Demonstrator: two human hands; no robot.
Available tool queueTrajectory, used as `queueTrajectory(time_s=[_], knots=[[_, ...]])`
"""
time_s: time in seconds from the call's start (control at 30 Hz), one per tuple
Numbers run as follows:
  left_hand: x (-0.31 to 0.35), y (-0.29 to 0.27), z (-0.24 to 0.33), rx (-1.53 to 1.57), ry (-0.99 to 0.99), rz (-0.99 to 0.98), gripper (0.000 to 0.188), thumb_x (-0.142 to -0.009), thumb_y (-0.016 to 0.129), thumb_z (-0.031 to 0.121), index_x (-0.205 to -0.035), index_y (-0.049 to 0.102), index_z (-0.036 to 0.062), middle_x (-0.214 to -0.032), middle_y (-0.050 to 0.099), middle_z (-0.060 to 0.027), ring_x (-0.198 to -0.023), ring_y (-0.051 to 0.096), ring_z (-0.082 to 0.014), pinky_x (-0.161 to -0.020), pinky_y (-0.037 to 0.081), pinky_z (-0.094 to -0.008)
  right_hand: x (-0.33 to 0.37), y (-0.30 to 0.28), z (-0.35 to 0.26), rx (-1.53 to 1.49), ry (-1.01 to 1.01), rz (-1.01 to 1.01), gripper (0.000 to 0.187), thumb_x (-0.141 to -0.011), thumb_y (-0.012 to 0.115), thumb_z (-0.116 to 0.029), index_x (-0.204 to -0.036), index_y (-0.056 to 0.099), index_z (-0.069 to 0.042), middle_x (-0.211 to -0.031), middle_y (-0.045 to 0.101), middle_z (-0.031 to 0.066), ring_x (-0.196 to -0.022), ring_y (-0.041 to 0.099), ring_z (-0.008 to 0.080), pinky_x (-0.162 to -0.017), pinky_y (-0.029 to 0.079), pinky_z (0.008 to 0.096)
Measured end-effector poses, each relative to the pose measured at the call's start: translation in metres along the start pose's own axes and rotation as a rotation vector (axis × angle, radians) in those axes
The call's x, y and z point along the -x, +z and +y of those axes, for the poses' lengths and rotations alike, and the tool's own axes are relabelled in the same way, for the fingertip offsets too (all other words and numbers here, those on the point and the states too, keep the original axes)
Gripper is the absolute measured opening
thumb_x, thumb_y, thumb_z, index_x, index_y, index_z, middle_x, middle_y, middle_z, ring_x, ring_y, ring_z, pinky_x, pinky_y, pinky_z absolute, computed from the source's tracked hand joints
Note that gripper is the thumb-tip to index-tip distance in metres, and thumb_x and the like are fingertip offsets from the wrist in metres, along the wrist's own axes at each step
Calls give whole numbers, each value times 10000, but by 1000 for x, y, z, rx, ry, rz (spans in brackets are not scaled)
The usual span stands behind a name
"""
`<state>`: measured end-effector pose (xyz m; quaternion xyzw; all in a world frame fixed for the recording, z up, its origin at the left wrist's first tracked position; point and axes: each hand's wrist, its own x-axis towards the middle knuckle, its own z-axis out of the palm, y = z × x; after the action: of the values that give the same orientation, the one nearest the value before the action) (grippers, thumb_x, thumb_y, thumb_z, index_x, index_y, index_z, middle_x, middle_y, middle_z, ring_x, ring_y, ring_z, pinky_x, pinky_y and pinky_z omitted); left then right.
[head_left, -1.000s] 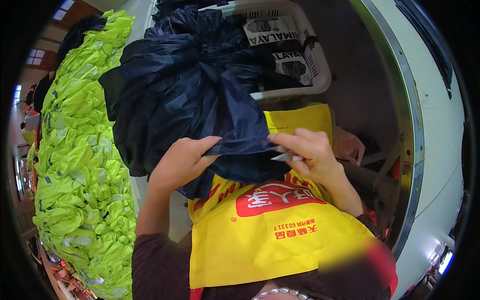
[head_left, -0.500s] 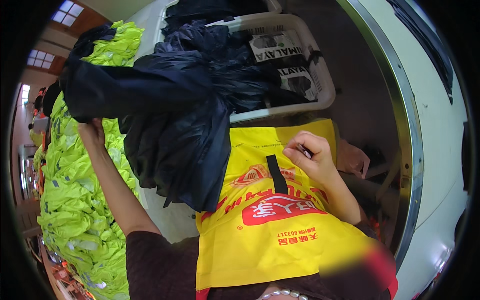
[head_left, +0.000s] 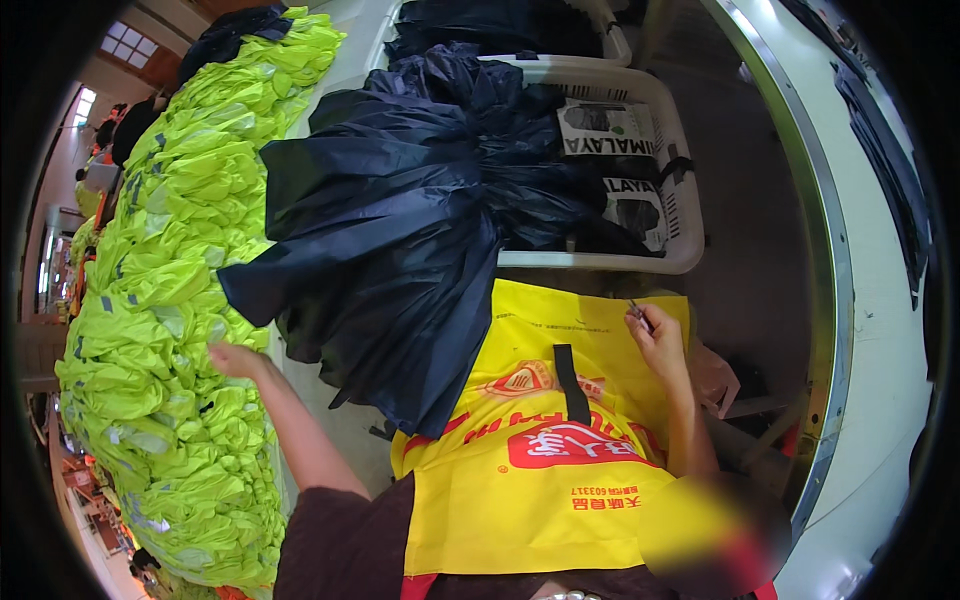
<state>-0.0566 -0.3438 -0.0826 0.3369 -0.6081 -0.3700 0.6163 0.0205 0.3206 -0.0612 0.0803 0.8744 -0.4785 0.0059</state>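
My left hand [head_left: 236,361] is over the side of a tall pile of neon yellow-green garments [head_left: 160,430], its fingers curled in. What it holds, if anything, cannot be made out. It is apart from the dark navy fabric pieces [head_left: 390,240], which are heaped and fanned out from a white basket over the pale table edge. My right hand [head_left: 660,340] is raised over my yellow apron [head_left: 560,500], closed around a small dark metal tool [head_left: 640,316]. Only the tool's end shows, and its kind is unclear.
The white plastic basket [head_left: 690,220] also holds black-and-white printed packages [head_left: 605,130]. Behind it stands a second white basket [head_left: 615,40] with dark fabric. A metal-edged pale table [head_left: 860,300] runs along the right, with dark fabric strips [head_left: 880,170] on it.
My left hand has let go of the dark fabric and come down and right; the fabric now lies fanned over the heap. My right hand has moved slightly right and down. The view has shifted.
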Motion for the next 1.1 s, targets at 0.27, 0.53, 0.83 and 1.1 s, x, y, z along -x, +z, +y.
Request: queueTrajectory(time_s=[0.27, 0.53, 0.83, 1.1], knots=[[188, 58, 198, -515, 1211, -1254, 467, -851, 513, 295, -1287, 430, 150, -1355, 358, -139, -1252, 314, -323, -1020, 207, -505, -36, -25, 52, 327, -28, 208, 200, -807, 588, -96, -973, 576, 14, -861, 609, 159, -770, 592, 311, -661, 469, 346], [258, 124, 240, -49, 893, -1130, 386, -643, 456, -17, -997, 598, 42, -1126, 553, -124, -1167, 428, -318, -1008, 287, -400, -30, -14, 136, 294, -38, 511, 191, -818, 604, -133, -950, 586, 4, -792, 610, 164, -690, 608, 265, -616, 461, 340], [540, 184, 162, -241, 1458, -1817, 602, -681, 656, 167, -1242, 445, 113, -1114, 538, -130, -1090, 484, -297, -912, 359, -439, -39, -16, 119, 356, 11, 416, 233, -750, 602, -86, -972, 581, -16, -879, 624, 138, -791, 605, 303, -700, 477, 357], [425, 189, 240, 207, 458, -1963, 258, -714, 640, 184, -953, 627, 90, -846, 643, -156, -786, 620, -324, -701, 489, -376, -49, -18, 127, -219, 277, 540, 217, -890, 517, -212, -998, 589, -39, -900, 634, 111, -773, 602, 192, -679, 466, 258]])
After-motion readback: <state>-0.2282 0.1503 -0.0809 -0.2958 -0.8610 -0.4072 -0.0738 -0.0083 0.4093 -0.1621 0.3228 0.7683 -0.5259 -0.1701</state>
